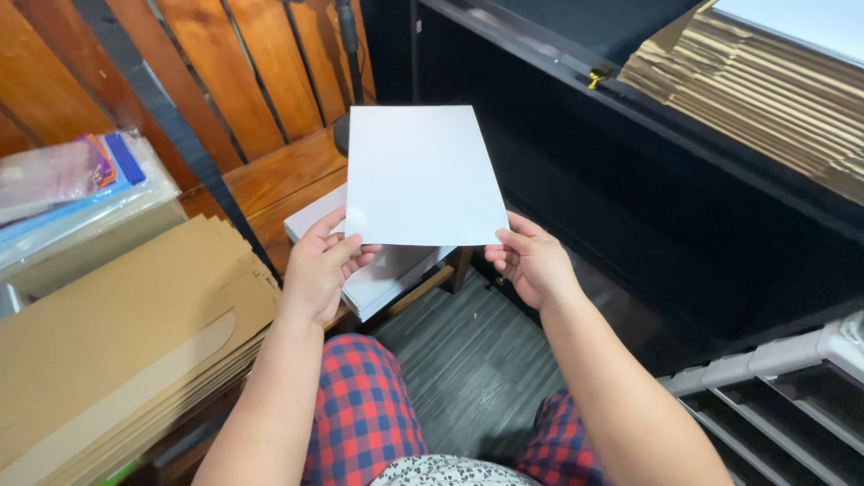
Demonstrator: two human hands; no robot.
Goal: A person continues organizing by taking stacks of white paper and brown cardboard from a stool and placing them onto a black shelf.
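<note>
Holding a white sheet (421,175) above grey plank floor (468,360), wooden wall (225,63) behind.

Smooth white paper sheet (421,175), wooden bench (279,180)

I take this for a small home workshop where paper goods or packaging get put together by hand. Flat die-cut brown cardboard blanks (126,351) lie stacked at my left, and another heap of folded cardboard (765,90) sits on a black shelf unit (630,171) at my right. A pile of white sheets (378,270) rests on a low wooden bench (279,180) against a wood-slat wall (207,63), with a grey plank floor (468,360) below.
</note>
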